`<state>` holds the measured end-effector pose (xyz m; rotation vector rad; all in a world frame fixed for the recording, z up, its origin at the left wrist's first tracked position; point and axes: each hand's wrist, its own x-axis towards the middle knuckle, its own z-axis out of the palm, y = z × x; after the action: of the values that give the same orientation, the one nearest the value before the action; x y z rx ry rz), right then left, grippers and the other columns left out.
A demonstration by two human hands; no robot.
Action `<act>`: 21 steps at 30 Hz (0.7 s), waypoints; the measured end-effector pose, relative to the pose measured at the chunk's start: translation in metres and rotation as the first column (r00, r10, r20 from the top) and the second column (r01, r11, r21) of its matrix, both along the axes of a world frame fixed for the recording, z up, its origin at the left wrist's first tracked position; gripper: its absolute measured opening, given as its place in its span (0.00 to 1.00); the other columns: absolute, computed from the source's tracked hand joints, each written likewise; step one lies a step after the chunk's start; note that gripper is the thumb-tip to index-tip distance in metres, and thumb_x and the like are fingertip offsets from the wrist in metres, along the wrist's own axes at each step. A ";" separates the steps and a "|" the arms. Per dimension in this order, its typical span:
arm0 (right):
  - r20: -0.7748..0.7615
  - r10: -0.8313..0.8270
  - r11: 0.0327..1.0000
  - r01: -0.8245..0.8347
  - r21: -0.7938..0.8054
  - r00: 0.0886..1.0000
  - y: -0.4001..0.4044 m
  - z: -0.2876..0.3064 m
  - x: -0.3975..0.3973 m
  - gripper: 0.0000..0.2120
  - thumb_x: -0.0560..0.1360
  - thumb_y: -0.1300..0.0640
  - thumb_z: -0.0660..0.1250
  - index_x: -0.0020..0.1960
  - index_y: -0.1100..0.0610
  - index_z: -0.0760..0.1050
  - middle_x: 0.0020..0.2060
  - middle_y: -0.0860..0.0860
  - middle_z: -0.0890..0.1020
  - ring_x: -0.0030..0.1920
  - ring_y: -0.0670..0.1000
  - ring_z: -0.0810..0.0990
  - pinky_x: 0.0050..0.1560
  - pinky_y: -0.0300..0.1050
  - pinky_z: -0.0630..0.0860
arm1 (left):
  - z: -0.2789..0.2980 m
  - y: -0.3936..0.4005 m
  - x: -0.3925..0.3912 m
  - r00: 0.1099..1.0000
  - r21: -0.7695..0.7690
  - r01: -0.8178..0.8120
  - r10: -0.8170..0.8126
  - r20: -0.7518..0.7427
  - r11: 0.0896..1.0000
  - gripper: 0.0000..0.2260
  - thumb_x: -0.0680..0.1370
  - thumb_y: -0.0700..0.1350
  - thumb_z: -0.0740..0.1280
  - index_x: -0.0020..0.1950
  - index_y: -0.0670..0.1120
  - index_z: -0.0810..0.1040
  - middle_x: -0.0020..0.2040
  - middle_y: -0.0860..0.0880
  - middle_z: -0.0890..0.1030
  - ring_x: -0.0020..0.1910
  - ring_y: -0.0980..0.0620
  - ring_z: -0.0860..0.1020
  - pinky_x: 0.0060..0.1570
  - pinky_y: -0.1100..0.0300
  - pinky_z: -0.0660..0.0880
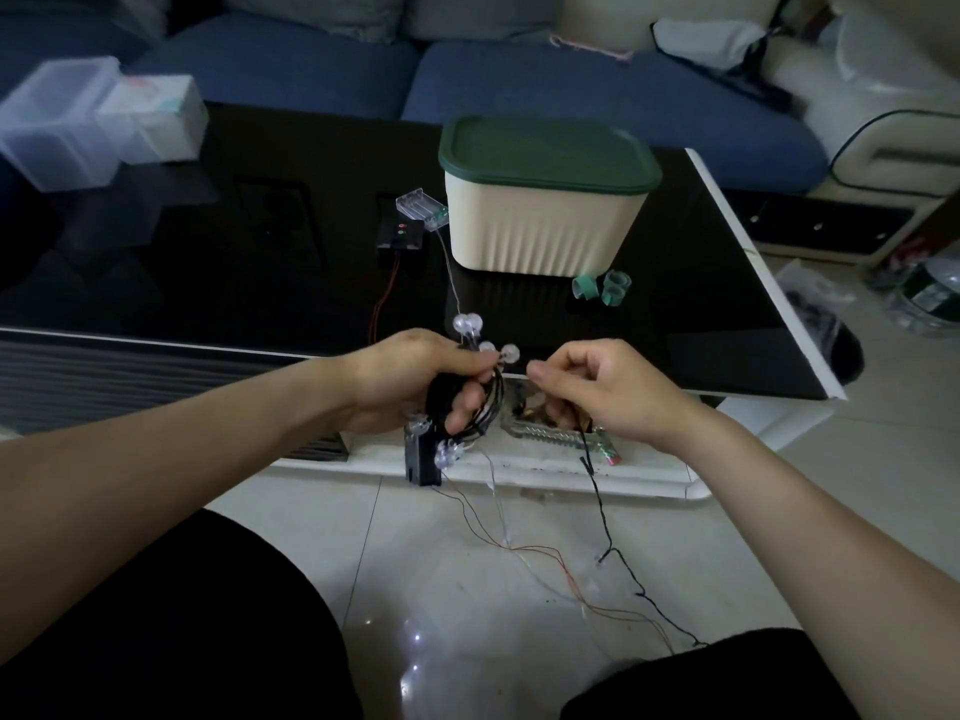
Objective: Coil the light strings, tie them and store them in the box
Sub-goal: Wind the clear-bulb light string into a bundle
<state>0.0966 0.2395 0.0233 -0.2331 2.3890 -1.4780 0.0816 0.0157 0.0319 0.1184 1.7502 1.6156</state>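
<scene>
Blue fabric sofa (571,90) behind glossy black table (260,262); cream ribbed box with green lid (545,200) on table, lid closed; two clear plastic containers (78,122) far left; two battery packs, one clear (421,209), one black (400,237); three green tape rolls (602,287) just before box. Left hand (415,379) grips coiled black light string (485,402), bulbs protruding; right hand (597,392) pinches trailing black wire (605,522), which hangs to floor.
</scene>
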 end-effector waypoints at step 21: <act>0.113 0.347 0.875 -0.365 0.319 0.931 -0.039 0.008 0.020 0.13 0.81 0.51 0.66 0.40 0.49 0.82 0.26 0.38 0.76 0.29 0.37 0.73 0.36 0.32 0.68 | 0.003 0.009 0.003 0.979 0.151 -0.203 0.204 0.003 0.968 0.05 0.77 0.30 0.65 0.50 0.37 0.78 0.51 0.36 0.83 0.47 0.46 0.84 0.48 0.57 0.82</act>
<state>0.1164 0.2010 0.0308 -0.5133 2.3473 -0.8856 0.0850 0.0243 0.0348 0.0199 1.6930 1.8992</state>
